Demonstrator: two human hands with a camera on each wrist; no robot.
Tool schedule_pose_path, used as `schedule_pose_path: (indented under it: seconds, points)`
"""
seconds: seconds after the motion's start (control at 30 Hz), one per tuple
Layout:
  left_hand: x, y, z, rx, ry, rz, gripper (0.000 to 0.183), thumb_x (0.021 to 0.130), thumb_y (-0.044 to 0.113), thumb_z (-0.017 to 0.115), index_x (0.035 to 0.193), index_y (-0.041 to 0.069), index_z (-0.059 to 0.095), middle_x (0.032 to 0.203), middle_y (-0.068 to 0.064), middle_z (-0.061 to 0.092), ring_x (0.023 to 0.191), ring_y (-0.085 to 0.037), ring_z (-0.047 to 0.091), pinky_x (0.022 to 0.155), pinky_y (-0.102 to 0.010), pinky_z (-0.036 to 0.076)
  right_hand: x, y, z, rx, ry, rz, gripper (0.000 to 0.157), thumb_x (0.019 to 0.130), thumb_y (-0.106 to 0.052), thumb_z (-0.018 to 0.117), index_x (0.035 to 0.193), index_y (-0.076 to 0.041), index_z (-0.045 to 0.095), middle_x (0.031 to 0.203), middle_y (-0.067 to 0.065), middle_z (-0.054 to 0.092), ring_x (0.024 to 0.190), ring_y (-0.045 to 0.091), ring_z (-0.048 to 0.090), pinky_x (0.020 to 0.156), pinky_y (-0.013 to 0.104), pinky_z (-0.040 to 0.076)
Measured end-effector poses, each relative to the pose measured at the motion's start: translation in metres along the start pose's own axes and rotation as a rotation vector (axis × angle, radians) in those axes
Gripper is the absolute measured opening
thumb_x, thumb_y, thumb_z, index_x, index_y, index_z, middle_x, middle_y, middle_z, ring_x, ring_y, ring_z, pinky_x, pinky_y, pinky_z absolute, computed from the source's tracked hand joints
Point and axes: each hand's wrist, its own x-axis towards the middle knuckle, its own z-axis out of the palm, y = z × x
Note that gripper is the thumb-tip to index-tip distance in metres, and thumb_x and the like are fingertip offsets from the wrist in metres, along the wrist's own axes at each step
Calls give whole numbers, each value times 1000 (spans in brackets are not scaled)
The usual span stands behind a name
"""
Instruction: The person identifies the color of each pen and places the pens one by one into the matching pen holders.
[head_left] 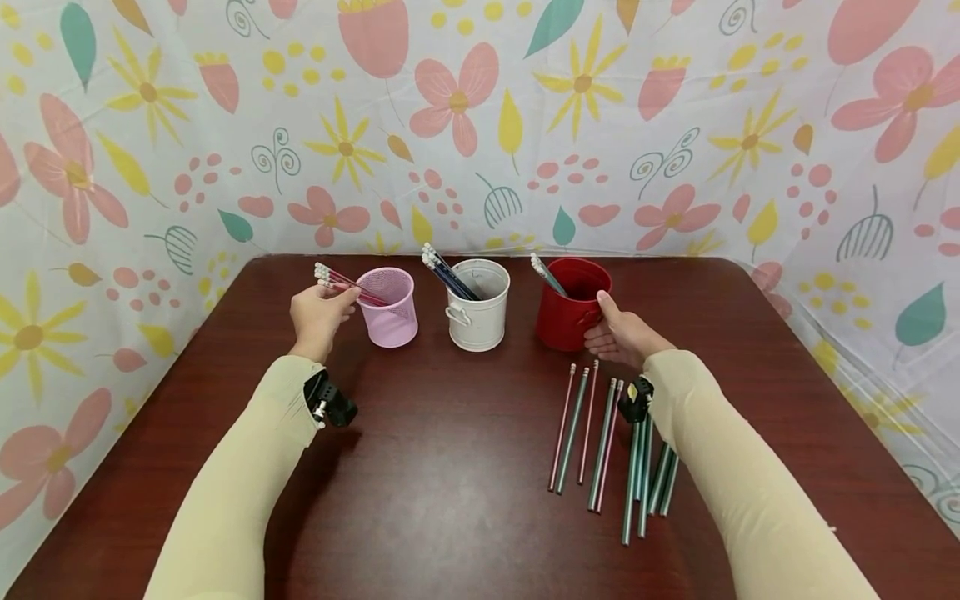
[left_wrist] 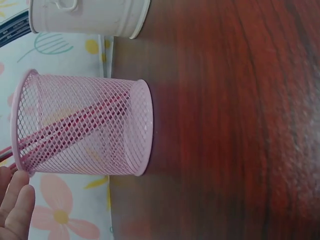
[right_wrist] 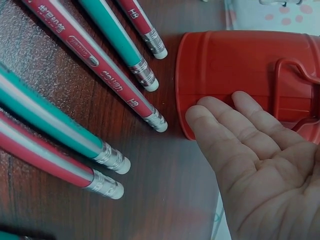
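My left hand [head_left: 318, 317] holds several red pencils [head_left: 341, 282] near the rim of the pink mesh cup [head_left: 390, 321], thumb over them. They slant into the cup, and their lower ends show through the mesh in the left wrist view, where the fingertips [left_wrist: 22, 197] sit right at the rim. At the red bucket [head_left: 558, 321], my right hand [head_left: 626, 333] has its thumb at the rim and its straight fingers [right_wrist: 235, 125] along the side, beside the wire handle. Several green pencils [head_left: 551, 279] lean inside that bucket.
Between them stands a white bucket [head_left: 476, 325] with several dark blue pencils [head_left: 453, 279]. Loose red and green pencils [head_left: 573, 429] lie on the brown table [head_left: 420, 483] below the red bucket, some partly under the right forearm. A floral cloth [head_left: 480, 125] hangs behind.
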Motion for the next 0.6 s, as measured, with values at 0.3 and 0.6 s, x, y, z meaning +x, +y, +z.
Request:
schedule_pose_path:
  seconds: [0.3, 0.6]
  points:
    - [-1, -9, -4, 92, -70, -66, 31, 82, 16, 76, 96, -9, 64, 58, 5, 61, 47, -3, 60, 49, -17, 51, 0, -1, 0, -3, -2, -5, 92, 96, -64, 16, 128, 18, 42, 131, 34, 46, 109, 35, 55, 99, 38, 44]
    - [-6, -8, -4, 169, -240, -108, 38, 85, 14, 72, 108, -15, 63, 59, 6, 63, 50, -8, 63, 55, -24, 55, -1, 0, 0, -8, -5, -7, 94, 95, -65, 15, 128, 19, 40, 132, 35, 45, 114, 39, 52, 100, 40, 42]
